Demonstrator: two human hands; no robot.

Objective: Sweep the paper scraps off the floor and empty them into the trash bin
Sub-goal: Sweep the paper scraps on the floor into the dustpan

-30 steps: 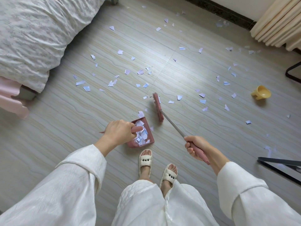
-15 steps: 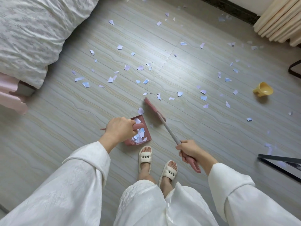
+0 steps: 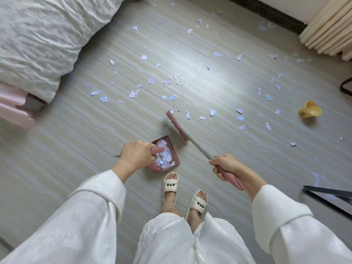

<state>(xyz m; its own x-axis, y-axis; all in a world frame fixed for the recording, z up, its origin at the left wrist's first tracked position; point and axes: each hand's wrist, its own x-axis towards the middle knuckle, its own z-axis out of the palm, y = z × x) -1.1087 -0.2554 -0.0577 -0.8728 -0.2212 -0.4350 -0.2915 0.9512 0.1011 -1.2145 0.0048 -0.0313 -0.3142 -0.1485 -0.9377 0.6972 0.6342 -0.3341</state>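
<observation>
Broom [image 3: 178, 128] long axis 10-to-4 o'clock, head toward 10; right grip [image 3: 225, 166] clamped on its handle, left grip [image 3: 136, 156] clamped on dustpan [image 3: 174, 157] handle

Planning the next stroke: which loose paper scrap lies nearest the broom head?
The small pale scrap touching the pink broom head's far tip; others lie farther off.

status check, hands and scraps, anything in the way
Left hand grips dustpan handle, right hand grips broom. Dustpan part full, many scraps on floor. Yellow cup lies among right-side scraps.
</observation>
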